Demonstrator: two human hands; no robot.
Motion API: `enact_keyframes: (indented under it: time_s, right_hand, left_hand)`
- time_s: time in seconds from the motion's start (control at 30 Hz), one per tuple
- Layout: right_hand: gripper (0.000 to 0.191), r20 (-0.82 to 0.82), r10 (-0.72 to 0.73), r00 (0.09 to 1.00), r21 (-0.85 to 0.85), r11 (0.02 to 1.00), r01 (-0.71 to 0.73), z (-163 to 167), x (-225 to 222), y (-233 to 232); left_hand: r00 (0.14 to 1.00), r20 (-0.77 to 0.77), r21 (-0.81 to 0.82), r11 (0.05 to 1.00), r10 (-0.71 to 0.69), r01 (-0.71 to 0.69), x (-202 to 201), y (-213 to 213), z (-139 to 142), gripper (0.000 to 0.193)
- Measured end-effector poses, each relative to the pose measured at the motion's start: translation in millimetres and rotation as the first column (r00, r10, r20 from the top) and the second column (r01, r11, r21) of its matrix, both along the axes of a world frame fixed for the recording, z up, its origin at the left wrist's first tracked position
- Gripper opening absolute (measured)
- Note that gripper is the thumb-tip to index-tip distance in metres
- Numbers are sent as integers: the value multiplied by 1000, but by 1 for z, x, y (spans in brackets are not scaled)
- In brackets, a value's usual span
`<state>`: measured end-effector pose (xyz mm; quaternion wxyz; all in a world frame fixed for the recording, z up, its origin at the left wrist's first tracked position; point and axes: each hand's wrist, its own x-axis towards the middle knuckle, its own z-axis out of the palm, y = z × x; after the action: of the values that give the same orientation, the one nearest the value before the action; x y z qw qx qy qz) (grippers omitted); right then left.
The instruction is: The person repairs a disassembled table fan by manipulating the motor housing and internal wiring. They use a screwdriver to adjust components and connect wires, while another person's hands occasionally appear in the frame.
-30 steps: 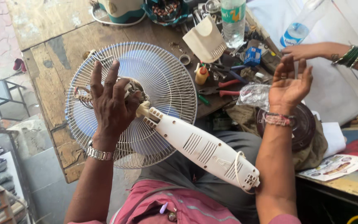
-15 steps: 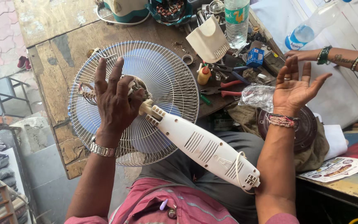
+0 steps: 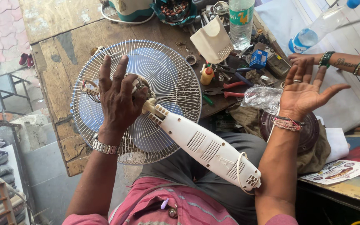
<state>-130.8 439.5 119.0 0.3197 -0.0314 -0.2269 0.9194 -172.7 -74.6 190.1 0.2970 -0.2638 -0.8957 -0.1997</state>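
Resting spread-fingered on the hub behind the wire fan guard (image 3: 136,98), the left hand (image 3: 117,98) presses rather than grips, apparently to steady the fan, whose white neck housing (image 3: 205,148) slants down across the person's lap while the guard lies on the worn wooden table (image 3: 55,79). Right hand (image 3: 303,93) is raised palm-up, fingers splayed, holding nothing, just beside a crumpled clear plastic bag (image 3: 263,98). Red-handled pliers (image 3: 226,89), a small yellow bottle (image 3: 207,76) and a clear water bottle (image 3: 241,23) crowd the table beyond the guard; another person's bangled forearm (image 3: 346,64) reaches in from the right.
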Motion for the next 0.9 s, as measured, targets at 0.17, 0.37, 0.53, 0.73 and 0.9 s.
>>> enact_keyframes:
  time_s: [0.17,0.37,0.53,0.73,0.9]
  right_hand:
    - [97,42,-65,997,177,983,57,-12,2,4]
    - [55,130,-135,982,182,977,110,-24,-17,35]
    - [41,91,-149,985,282,952,118,-6,-10,32]
    - [33,81,-125,989,647,761,43,50,29,-33]
    - [22,407,-581,705,910,326,-257,89,68,-70]
  left_hand:
    - [1000,3,-11,1000,-3,3,0,-2,-1,30]
    - [1000,11,6,1000,7,-7,-2,-3,-5,31]
    - [1000,-2,6,1000,14,-14,-4,-3,-8,30]
    - [1000,5,6,1000,9,-9,-5,-4,-10,30]
    - [1000,-14,0,1000,6,-6,-7,-6,-13,29]
